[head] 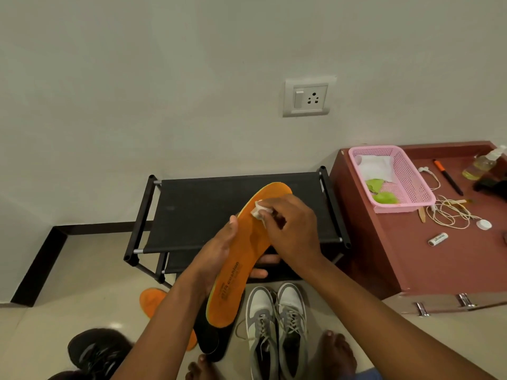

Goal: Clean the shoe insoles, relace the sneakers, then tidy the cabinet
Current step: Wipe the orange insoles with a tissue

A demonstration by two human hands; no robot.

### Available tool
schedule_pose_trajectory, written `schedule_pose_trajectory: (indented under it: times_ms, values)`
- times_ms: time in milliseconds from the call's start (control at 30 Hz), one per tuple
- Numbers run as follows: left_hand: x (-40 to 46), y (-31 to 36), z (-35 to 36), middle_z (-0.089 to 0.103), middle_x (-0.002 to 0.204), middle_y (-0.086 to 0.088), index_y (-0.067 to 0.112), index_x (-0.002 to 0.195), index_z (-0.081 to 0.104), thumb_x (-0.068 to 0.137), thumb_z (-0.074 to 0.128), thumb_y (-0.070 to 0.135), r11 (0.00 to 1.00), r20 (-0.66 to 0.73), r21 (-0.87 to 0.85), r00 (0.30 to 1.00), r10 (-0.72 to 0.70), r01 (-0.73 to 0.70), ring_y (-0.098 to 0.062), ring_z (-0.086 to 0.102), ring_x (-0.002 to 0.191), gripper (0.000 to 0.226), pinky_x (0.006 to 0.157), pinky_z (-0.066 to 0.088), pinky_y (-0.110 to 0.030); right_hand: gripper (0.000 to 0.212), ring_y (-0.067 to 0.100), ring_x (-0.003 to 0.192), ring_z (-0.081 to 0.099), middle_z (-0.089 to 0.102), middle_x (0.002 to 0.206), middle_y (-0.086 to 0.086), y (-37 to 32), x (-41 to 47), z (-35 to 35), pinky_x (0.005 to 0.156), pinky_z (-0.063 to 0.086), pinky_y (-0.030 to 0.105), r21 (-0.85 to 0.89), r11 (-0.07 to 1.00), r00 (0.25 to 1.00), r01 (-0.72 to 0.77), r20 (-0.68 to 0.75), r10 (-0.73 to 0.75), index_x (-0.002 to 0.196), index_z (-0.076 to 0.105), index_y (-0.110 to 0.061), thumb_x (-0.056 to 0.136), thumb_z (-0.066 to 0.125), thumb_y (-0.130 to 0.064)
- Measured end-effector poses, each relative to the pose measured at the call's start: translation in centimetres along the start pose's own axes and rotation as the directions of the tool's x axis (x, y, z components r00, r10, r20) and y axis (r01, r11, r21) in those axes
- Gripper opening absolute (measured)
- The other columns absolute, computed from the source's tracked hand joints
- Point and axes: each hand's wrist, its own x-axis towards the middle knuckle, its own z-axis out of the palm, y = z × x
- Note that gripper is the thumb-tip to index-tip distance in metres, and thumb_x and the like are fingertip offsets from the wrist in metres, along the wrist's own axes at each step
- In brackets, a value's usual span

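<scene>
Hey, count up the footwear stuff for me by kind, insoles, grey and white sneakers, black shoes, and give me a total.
Orange insoles: 2, one held, one on the floor
Grey and white sneakers: 2, left and right
Black shoes: 1
Total: 5

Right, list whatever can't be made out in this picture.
Head view only:
- Second insole: mostly hidden behind the left arm.
- Black shoe: cut off by the bottom edge.
- Spray bottle: clipped by the right edge.
- Battery label: too small to read.
- Tissue: largely covered by the right hand.
</scene>
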Motion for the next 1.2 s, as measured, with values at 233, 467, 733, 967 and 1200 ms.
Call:
schedule_pose_trajectory:
  times_ms: [233,467,733,967,1200]
  values:
    - [0.2,-0.6,-0.5,0.077,0.073,0.017,0.032,0.109,0.064,0.107,0.027,0.053,0.989,-0.108,0.137,0.992,0.064,-0.049,0.002,0.073,0.067,0.042,0.047,0.053,-0.016,0.013,0.004,0.086,0.059,0.069,0.095,-0.005,-2.8,-3.3,1.9,0.075,0.053,0.025,0.059,0.983,0.963,0.172,0.199,-0.18,0.103,0.076,-0.02,0.099,0.065,-0.025]
    - [0.0,-0.2,0.0,0.08,0.103,-0.009,0.023,0.128,0.06,0.109,0.025,0.049,0.998,-0.046,0.066,0.999,0.02,-0.017,-0.026,0.078,0.086,0.047,0.066,0.064,-0.034,0.01,0.006,0.086,0.06,0.07,0.095,-0.005,-1.3,-1.1,0.1,0.076,0.049,0.021,-0.085,0.988,0.992,0.126,0.04,-0.123,0.1,0.077,-0.021,0.096,0.07,-0.027]
    - [-0.1,-0.4,-0.2,0.078,0.109,-0.016,0.026,0.124,0.053,0.108,0.024,0.048,0.998,0.063,-0.004,0.996,-0.061,0.061,-0.027,0.078,0.09,0.04,0.07,0.064,-0.034,0.015,0.016,0.087,0.066,0.071,0.098,0.002,1.7,1.1,-1.8,0.075,0.059,0.036,-0.165,0.98,0.984,-0.109,-0.157,0.083,0.108,0.075,-0.014,0.097,0.07,-0.023]
    - [0.2,-0.4,-0.8,0.078,0.107,-0.013,0.024,0.137,0.051,0.108,0.031,0.049,0.996,-0.054,-0.075,0.997,0.048,-0.052,-0.029,0.078,0.093,0.043,0.068,0.062,-0.032,0.013,0.01,0.08,0.061,0.069,0.092,-0.005,0.5,-0.2,-0.4,0.069,0.055,0.033,-0.117,0.992,0.999,-0.045,0.013,0.046,0.105,0.078,-0.023,0.095,0.07,-0.027]
    - [0.8,-0.3,-2.5,0.076,0.114,-0.014,0.014,0.137,0.057,0.105,0.03,0.059,0.965,-0.257,-0.24,0.966,0.041,-0.104,-0.031,0.076,0.097,0.062,0.071,0.062,-0.041,0.02,0.008,0.089,0.058,0.073,0.097,-0.008,-2.6,-2.8,1.8,0.078,0.05,0.028,0.027,0.992,0.95,0.121,0.288,-0.123,0.105,0.079,-0.027,0.094,0.069,-0.04]
